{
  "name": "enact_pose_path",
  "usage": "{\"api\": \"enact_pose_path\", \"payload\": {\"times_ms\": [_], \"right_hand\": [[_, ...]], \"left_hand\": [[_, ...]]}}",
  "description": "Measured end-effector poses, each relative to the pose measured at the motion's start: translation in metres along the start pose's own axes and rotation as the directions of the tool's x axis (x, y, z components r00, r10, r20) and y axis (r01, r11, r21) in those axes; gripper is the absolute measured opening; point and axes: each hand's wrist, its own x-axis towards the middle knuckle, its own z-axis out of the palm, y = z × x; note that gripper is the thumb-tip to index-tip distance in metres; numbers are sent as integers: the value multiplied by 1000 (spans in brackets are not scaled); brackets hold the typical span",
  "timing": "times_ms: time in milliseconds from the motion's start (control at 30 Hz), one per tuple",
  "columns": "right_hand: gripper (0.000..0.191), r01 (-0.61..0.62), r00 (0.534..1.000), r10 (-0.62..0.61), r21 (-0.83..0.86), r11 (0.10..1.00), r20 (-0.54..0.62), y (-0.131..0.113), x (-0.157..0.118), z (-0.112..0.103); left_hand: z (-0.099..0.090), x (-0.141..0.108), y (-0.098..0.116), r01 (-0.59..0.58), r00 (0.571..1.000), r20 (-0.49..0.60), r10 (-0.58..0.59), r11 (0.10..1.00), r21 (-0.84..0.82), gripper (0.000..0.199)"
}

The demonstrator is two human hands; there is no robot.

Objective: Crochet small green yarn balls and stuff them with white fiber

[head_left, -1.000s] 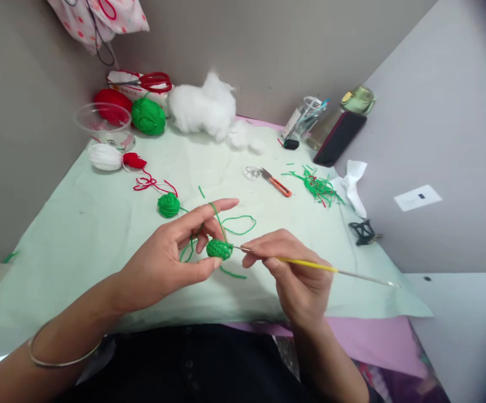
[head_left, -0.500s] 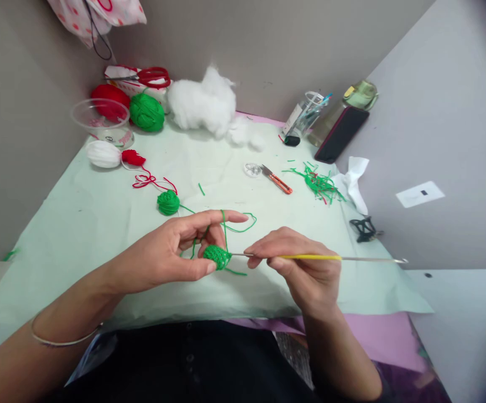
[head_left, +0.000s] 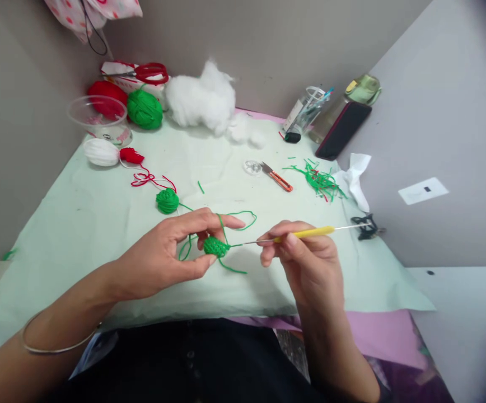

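Between the thumb and fingers of my left hand (head_left: 163, 252) is a small green crocheted piece (head_left: 216, 247). Green yarn runs over the outstretched index finger, and a short tail hangs below the piece. My right hand (head_left: 305, 252) pinches a crochet hook with a yellow handle (head_left: 316, 232). The hook's thin metal tip points left, and a drawn-out strand of green yarn joins it to the piece. A small green yarn ball (head_left: 167, 201) lies beyond my left hand.
Orange snips (head_left: 277, 177) and a pile of green yarn scraps (head_left: 321, 182) lie beyond my right hand. White stuffing (head_left: 201, 101), a green skein (head_left: 144, 108) and a plastic tub (head_left: 97, 117) stand at the back. A phone (head_left: 344, 131) leans at right.
My right hand has turned and moved slightly right, drawing the hook tip away from the green piece with a strand of yarn. The hook's far end now tilts up.
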Motion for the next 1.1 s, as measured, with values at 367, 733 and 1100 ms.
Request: {"api": "enact_pose_path", "payload": {"times_ms": [367,733,1100], "right_hand": [[14,-40,998,43,70,997,-47,8,6,8],[15,-73,997,76,104,992,-28,11,9,10],[13,157,987,-151,-98,983,58,23,2,16]], "left_hand": [[11,0,-3,47,998,-38,-55,981,-189,53],[12,1,-3,61,995,-56,-78,967,-249,53],[21,2,-9,13,991,-124,-48,963,-268,78]]}}
